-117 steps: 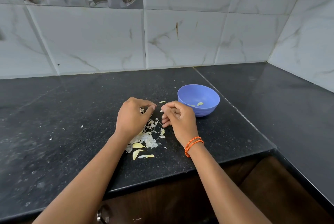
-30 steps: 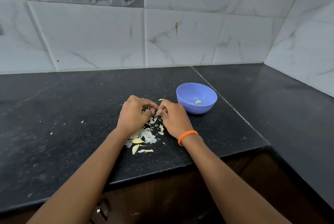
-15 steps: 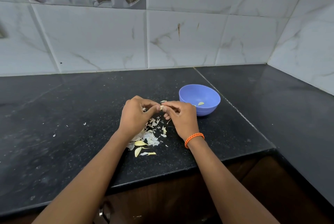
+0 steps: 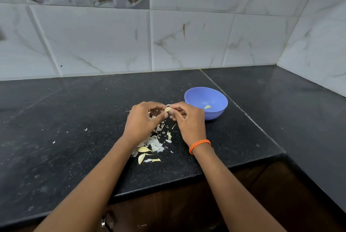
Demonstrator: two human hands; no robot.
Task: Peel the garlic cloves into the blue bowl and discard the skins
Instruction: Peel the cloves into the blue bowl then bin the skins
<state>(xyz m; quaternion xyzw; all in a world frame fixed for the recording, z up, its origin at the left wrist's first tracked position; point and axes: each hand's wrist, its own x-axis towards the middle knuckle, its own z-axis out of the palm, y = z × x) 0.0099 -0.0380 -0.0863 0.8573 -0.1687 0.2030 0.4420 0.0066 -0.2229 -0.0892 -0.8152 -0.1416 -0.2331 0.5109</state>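
Counter (image 4: pixel 243 138): we see dark speckled stone, polished, with a dull sheen.
Wall tiles (image 4: pixel 97 40): we read glossy, smooth ceramic, marble-veined.
Blue bowl (image 4: pixel 215 114): we take it for smooth matt plastic.
Skins (image 4: pixel 152 142): we see thin, papery, dry flakes.
Wristband (image 4: pixel 199 144): we see braided orange cord.
Cabinet front (image 4: pixel 177 211): we see dark wood, low sheen.

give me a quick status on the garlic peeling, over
Both hands, left and right, pinch one garlic clove. One peeled clove in blue bowl. Skins on counter; path clear.
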